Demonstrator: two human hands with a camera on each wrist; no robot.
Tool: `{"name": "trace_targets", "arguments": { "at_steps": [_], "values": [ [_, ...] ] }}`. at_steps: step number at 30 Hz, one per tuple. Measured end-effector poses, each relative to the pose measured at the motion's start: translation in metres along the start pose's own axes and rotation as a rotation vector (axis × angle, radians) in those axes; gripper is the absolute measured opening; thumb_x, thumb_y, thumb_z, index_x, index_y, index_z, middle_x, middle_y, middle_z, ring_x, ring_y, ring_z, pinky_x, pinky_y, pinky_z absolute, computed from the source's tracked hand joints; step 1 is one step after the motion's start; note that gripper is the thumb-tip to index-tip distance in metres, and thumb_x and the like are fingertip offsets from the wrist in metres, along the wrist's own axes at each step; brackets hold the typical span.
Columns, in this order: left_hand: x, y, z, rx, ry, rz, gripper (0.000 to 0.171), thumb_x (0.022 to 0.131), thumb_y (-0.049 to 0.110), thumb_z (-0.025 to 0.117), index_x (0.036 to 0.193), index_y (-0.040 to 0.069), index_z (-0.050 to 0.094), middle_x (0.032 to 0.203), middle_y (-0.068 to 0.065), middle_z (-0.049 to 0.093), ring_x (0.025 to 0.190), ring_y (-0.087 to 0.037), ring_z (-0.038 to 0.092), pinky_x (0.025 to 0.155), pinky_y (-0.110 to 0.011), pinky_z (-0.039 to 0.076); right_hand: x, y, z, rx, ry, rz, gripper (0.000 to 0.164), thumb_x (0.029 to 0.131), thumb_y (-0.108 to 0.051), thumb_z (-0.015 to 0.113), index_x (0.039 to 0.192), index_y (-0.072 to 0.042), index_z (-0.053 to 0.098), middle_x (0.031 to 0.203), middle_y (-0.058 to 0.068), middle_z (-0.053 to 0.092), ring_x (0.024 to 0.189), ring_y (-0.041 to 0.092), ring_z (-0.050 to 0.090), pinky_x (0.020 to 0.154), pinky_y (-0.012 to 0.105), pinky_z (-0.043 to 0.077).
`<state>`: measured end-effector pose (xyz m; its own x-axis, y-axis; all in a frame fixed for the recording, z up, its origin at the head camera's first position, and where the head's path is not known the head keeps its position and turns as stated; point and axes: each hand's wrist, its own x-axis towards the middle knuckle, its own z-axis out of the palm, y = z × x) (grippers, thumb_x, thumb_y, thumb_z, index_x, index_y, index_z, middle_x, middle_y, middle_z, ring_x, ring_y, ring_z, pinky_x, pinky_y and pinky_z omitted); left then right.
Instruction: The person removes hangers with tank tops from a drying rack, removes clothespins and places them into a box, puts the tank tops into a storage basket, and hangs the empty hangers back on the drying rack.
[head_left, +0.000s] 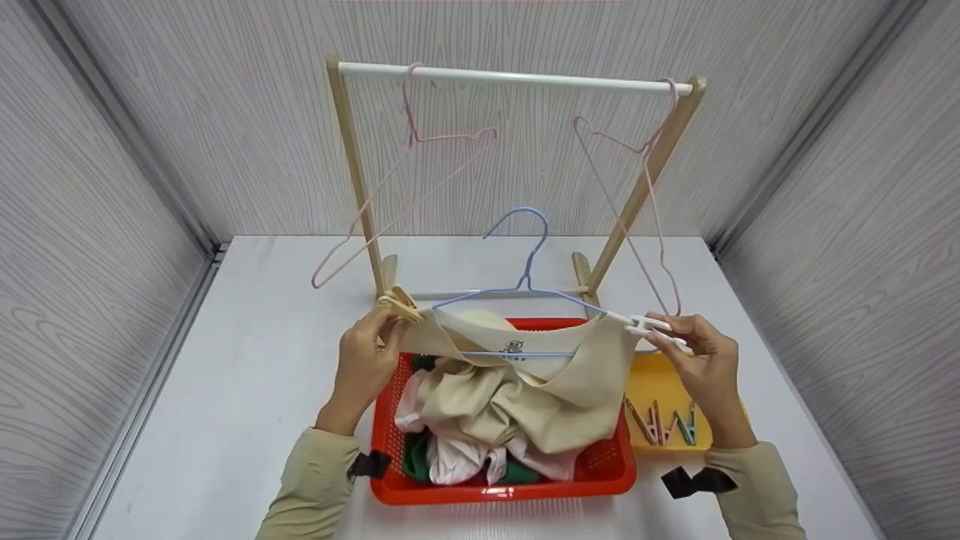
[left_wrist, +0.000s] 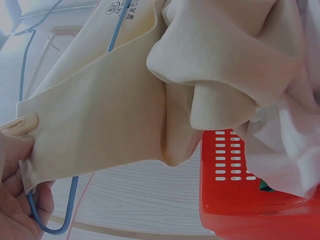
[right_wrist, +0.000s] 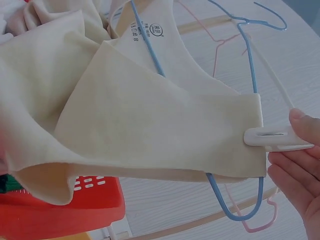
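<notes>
A beige sleeveless top (head_left: 592,390) hangs by its shoulders on a blue hanger (head_left: 529,270), its lower part bunched over the red basket. At the left shoulder, my left hand (head_left: 367,360) pinches a yellowish clothespin (head_left: 403,304) that bites the strap; the hanger's looped end (left_wrist: 67,205) pokes out below the cloth by the fingers. My right hand (head_left: 697,356) pinches a white clothespin (head_left: 656,326) between thumb and fingers at the other shoulder. In the right wrist view its tip lies over the strap (right_wrist: 230,130), and the hanger's end shows beneath.
The red basket (head_left: 502,493) holds white and green clothes. Beside it, a yellow tray (head_left: 660,379) carries several clothespins (head_left: 660,427). Behind stands a wooden rack with a white rail (head_left: 517,76), where a left pink hanger (head_left: 405,202) and a right pink hanger (head_left: 656,202) hang.
</notes>
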<state>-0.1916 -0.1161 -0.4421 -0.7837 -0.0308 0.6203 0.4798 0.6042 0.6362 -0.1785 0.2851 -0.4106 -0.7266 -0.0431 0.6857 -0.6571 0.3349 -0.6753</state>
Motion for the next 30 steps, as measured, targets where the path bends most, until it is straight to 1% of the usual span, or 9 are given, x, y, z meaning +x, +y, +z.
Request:
{"name": "trace_targets", "arguments": {
  "at_steps": [7,9,12,16,18,25,30],
  "values": [
    [0.0,0.0,0.0,0.0,0.0,-0.027,0.007,0.089,0.006,0.066,0.094,0.002,0.068,0.082,-0.012,0.07,0.068,-0.014,0.052,0.063,-0.027,0.043,-0.001,-0.001,-0.003,0.043,0.056,0.012,0.014,0.077,0.016,0.068,0.085,0.021,0.058,0.097,-0.016,0.073,0.09,-0.002,0.071,0.078,0.012,0.054],
    [0.0,0.0,0.001,0.001,0.001,-0.035,0.007,0.089,0.007,0.066,0.094,0.002,0.068,0.081,-0.012,0.069,0.068,-0.014,0.052,0.063,-0.027,0.042,-0.001,-0.001,-0.003,0.071,0.051,0.022,0.017,0.076,0.017,0.068,0.087,0.023,0.056,0.098,-0.014,0.074,0.089,-0.001,0.071,0.078,0.012,0.054],
    [0.0,0.0,0.001,-0.004,0.001,-0.044,0.007,0.089,0.007,0.066,0.093,0.002,0.068,0.079,-0.011,0.068,0.068,-0.013,0.051,0.063,-0.026,0.042,-0.003,0.0,-0.004,0.102,0.042,0.041,0.024,0.075,0.019,0.068,0.094,0.024,0.053,0.101,-0.011,0.074,0.09,0.001,0.071,0.081,0.012,0.053],
    [0.0,0.0,0.001,-0.011,0.008,-0.043,0.006,0.089,0.006,0.066,0.093,0.001,0.067,0.078,-0.011,0.067,0.067,-0.012,0.049,0.062,-0.025,0.041,-0.006,0.0,-0.006,0.102,0.042,0.075,0.032,0.075,0.021,0.067,0.103,0.023,0.052,0.104,-0.01,0.073,0.092,0.001,0.071,0.084,0.013,0.053],
    [0.0,0.0,0.001,-0.015,0.012,-0.042,0.006,0.089,0.005,0.066,0.093,0.001,0.067,0.077,-0.012,0.067,0.067,-0.011,0.048,0.062,-0.024,0.041,-0.007,0.001,-0.008,0.103,0.037,0.085,0.033,0.075,0.021,0.066,0.105,0.022,0.052,0.104,-0.01,0.073,0.092,0.001,0.07,0.082,0.013,0.053],
    [0.001,0.0,0.0,-0.041,0.007,-0.074,0.009,0.089,0.005,0.066,0.097,0.001,0.068,0.083,-0.011,0.07,0.068,-0.008,0.049,0.063,-0.019,0.041,-0.013,0.007,-0.011,0.153,0.0,0.09,0.031,0.076,0.024,0.063,0.105,0.024,0.051,0.099,-0.009,0.072,0.088,0.001,0.068,0.074,0.011,0.054],
    [0.002,0.0,-0.001,-0.05,0.002,-0.099,0.009,0.089,0.005,0.065,0.096,0.001,0.069,0.081,-0.011,0.069,0.068,-0.008,0.048,0.063,-0.019,0.04,-0.017,0.012,-0.013,0.135,-0.017,0.128,0.031,0.075,0.025,0.062,0.105,0.024,0.051,0.095,-0.01,0.071,0.086,-0.001,0.067,0.074,0.011,0.054]
  ]
}}
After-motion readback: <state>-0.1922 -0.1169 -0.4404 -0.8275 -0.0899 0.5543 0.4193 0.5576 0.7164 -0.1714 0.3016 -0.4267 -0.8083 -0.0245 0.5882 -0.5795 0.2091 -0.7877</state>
